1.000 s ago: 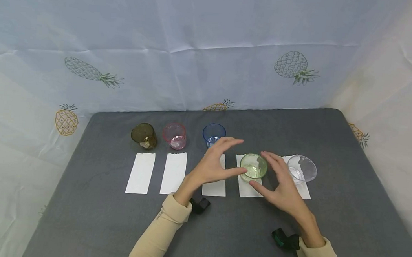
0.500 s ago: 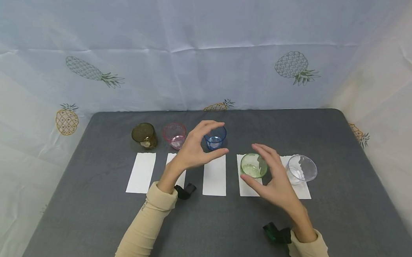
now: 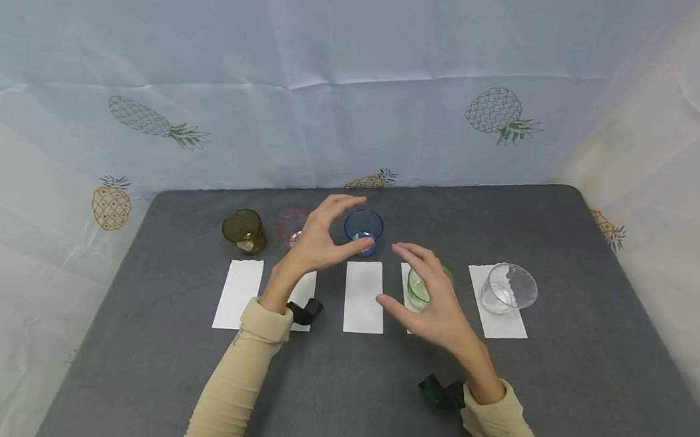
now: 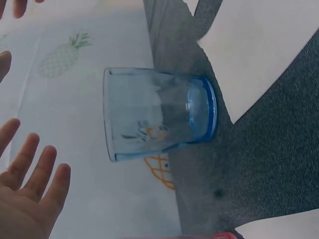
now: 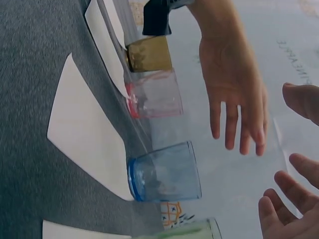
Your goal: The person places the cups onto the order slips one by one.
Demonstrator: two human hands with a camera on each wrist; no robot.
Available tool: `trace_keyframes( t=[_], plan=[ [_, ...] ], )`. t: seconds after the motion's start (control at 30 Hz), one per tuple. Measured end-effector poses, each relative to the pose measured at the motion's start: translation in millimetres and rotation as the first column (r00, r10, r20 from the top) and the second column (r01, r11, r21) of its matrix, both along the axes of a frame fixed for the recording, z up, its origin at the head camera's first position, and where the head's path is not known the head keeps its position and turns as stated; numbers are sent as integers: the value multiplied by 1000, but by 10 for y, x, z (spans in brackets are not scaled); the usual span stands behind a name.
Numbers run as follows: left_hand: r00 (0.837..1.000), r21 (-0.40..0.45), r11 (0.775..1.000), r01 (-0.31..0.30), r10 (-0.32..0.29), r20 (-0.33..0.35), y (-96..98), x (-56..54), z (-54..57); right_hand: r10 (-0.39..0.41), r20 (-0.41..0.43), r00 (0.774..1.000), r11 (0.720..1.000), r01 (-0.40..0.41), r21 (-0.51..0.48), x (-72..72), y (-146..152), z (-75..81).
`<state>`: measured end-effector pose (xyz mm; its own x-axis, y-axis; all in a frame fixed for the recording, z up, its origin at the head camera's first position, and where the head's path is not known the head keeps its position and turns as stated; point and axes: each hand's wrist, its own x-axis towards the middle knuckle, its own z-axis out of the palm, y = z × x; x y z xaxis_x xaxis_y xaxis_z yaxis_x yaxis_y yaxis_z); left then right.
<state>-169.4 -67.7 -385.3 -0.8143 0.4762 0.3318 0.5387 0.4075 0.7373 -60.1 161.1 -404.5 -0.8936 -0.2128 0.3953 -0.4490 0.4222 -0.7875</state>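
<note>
My left hand (image 3: 315, 241) is held up with fingers and thumb spread, just left of the blue glass (image 3: 364, 233), holding nothing. The blue glass stands upright behind a white paper strip (image 3: 364, 299); the left wrist view shows a gap between it and the left hand (image 4: 32, 194). My right hand (image 3: 433, 305), also spread and holding nothing, hovers in front of the green glass (image 3: 418, 291) and hides part of it. That glass stands on its own paper strip. In the right wrist view the right hand (image 5: 291, 204) is apart from the blue glass (image 5: 165, 173).
A pink glass (image 3: 288, 224), partly behind the left hand, and a brown glass (image 3: 245, 232) stand at the back left, behind paper strips. A clear glass (image 3: 509, 292) stands on a strip at the right. The grey table (image 3: 136, 366) meets a pineapple-print curtain (image 3: 332, 124).
Both hands have moved left, away from the green glass. The left hand went past the blue glass to its left side; the right hand now reaches left across the green glass, which stays put.
</note>
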Motion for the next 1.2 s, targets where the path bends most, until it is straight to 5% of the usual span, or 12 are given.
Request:
trace_keyframes(
  t=[0.57,1.2],
  plan=[
    [990,-190,978,87,-65,122,-32,-206,-95,83,20,996,996,-83,35,81,-323,-208],
    [986,-233,969,80,-43,158,-13,-253,-199,-43,195,980,980,4,197,110,-431,-644]
  ],
)
